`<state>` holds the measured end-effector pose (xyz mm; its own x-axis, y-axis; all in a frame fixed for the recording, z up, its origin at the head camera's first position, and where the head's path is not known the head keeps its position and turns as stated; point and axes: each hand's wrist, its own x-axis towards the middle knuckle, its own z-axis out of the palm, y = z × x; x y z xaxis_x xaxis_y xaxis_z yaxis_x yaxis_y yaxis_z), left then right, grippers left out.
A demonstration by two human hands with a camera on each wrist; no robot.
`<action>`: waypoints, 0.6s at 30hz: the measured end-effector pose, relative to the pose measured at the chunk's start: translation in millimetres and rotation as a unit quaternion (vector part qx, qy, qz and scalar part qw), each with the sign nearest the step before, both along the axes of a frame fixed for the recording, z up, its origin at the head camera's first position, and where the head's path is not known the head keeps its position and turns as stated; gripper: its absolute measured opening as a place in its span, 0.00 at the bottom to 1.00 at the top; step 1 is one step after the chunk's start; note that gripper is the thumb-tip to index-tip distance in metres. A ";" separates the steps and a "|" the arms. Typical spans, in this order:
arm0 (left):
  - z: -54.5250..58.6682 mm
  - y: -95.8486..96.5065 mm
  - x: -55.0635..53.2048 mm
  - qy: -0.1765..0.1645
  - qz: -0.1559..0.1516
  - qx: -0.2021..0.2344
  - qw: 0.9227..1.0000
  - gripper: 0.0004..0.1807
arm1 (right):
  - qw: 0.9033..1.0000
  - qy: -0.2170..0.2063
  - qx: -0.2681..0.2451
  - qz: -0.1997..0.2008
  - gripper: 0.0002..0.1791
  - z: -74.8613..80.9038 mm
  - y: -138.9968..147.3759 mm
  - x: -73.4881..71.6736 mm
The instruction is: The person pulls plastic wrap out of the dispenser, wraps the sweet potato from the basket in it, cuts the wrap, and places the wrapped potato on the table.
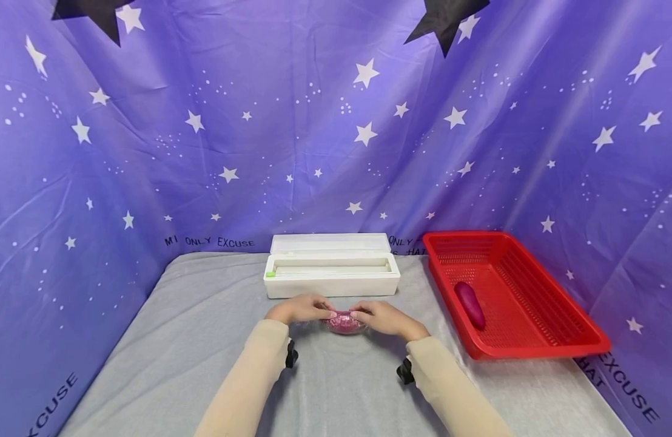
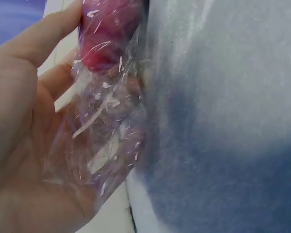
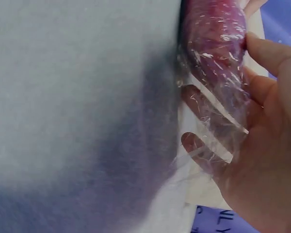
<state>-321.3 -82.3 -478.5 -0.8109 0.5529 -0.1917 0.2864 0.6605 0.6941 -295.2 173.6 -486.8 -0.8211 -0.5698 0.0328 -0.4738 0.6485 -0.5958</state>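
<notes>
A reddish-purple sweet potato [image 1: 344, 323], wrapped in clear cling film, is held just above or on the grey cloth in front of the white box; I cannot tell whether it touches the cloth. My left hand [image 1: 304, 308] grips its left end, thumb on the near side and fingers behind. At the right end, my right hand [image 1: 386, 318] holds it the same way. Loose cling film [image 2: 104, 131] trails past the sweet potato's end across the left palm and fingers. More film [image 3: 213, 111] spreads over the right fingers, which show through it.
Behind the hands stands a white cling film box [image 1: 332, 286], its translucent lid [image 1: 329, 243] raised, with a roll inside. A red perforated basket [image 1: 532, 351] at the right holds an unwrapped sweet potato [image 1: 470, 305]. Purple star-printed curtain [image 1: 325, 152] encloses the grey-covered table [image 1: 205, 340].
</notes>
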 end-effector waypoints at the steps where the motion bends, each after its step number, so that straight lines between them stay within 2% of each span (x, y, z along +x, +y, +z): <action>1: -0.7 1.0 0.0 0.012 0.000 -0.003 1.000 0.17 | 1.000 -0.001 0.002 -0.003 0.17 -1.1 0.2 -1.3; 5: -4.2 4.5 -0.9 0.052 -0.007 -0.015 0.999 0.18 | 1.000 0.007 0.007 -0.012 0.20 -5.5 0.7 -5.0; 10: -8.7 5.1 -2.0 0.075 -0.009 -0.016 0.997 0.18 | 1.000 -0.011 -0.009 -0.021 0.21 -7.4 0.2 -6.1; 15: -12.9 3.9 -1.8 0.112 -0.001 0.008 0.994 0.19 | 0.998 -0.042 -0.047 -0.016 0.17 -6.2 -1.5 -7.8; 18: -13.9 2.9 -0.5 0.142 -0.003 0.029 0.989 0.16 | 0.997 -0.053 -0.059 -0.007 0.14 -5.1 -1.7 -9.1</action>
<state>-321.8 -79.4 -492.4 -0.8247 0.5605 0.0752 0.4781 0.6200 0.6221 -304.4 171.9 -491.8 -0.8309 -0.5562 0.0115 -0.3958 0.5764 -0.7149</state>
